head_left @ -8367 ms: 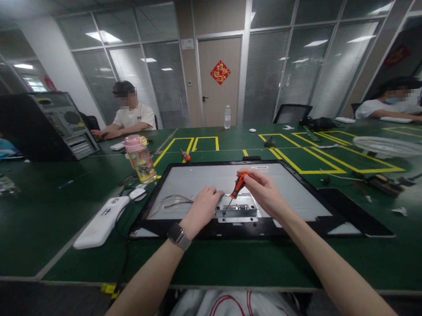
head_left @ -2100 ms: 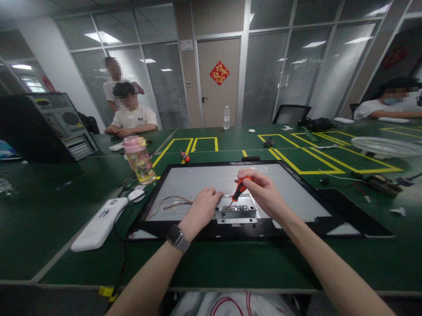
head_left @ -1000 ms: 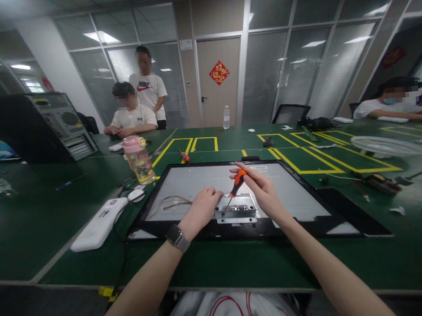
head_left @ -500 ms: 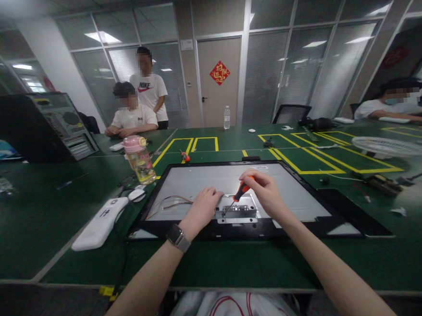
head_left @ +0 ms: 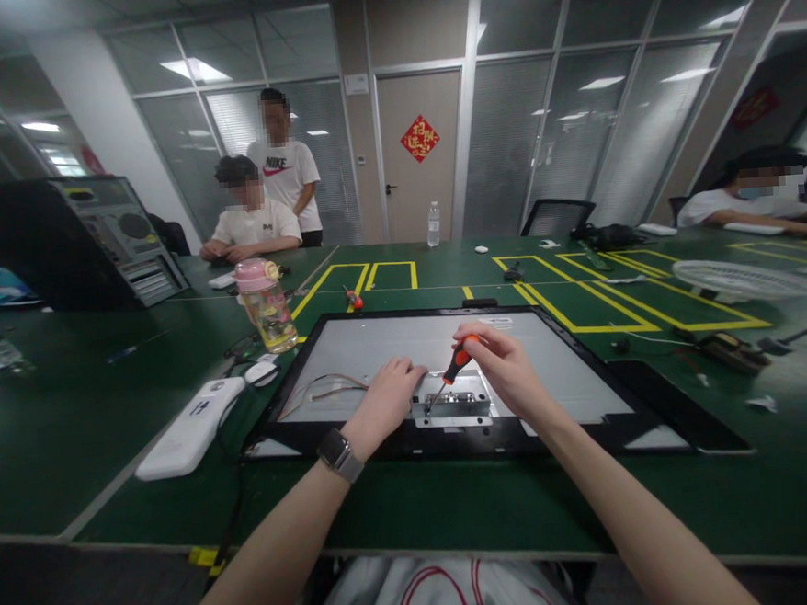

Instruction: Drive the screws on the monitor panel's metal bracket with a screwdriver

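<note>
A flat monitor panel with a black frame and a pale grey back lies in front of me on the table. Near its front edge is a silver metal bracket. My right hand is closed on the handle of a red and black screwdriver. The tool slants down to the left, its tip at the left part of the bracket. At the bracket's left side, my left hand lies on the panel with fingers stretched out, partly covering the bracket's end. Thin wires run across the panel left of this hand.
Left of the panel are a white handheld device, a pink-lidded bottle and a black computer case. A black slab lies at the panel's right. Other people sit or stand beyond the green table.
My right hand and the screwdriver handle have tilted slightly to the left. The tip stays at the same spot on the bracket, and my left hand has not visibly moved.
</note>
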The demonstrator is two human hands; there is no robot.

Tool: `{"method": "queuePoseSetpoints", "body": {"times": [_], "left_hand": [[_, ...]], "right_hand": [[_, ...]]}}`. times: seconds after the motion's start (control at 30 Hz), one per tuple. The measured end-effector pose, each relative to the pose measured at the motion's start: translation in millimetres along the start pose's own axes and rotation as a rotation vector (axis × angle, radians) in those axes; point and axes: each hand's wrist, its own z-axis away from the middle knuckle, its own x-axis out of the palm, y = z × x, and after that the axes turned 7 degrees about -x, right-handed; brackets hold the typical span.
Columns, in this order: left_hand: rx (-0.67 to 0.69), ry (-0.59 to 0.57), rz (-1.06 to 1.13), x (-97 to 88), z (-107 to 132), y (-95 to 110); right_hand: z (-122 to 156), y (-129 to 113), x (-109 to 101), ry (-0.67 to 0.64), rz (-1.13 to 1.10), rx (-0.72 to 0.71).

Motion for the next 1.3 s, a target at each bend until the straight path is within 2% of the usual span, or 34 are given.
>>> {"method": "queuePoseSetpoints", "body": {"times": [0.47, 0.6, 0.83, 0.93, 1.1, 1.3], "left_hand": [[0.011, 0.005, 0.004, -2.1, 0.6, 1.1], [0.007, 0.004, 0.003, -0.9, 0.4, 0.7], [0.001, 0.009, 0.001, 0.5, 0.4, 0.0], [0.011, 0.012, 0.003, -0.3, 0.9, 0.2], [0.004, 0.005, -0.008, 0.2, 0.9, -0.2], [0.011, 0.007, 0.005, 2.3, 0.7, -1.6]], "right_hand": [[-3.0, -9.1, 0.9, -0.067, -0.172, 0.038], [-2.3, -7.6, -0.3, -0.079, -0.052, -0.011], [0.0, -11.2, 2.8, 0.060, 0.371, -0.161], [0.5, -12.4, 3.3, 0.020, 0.380, -0.186], [1.5, -10.3, 4.5, -0.052, 0.252, -0.126], [1.7, -11.1, 7.2, 0.060, 0.532, -0.253]]}}
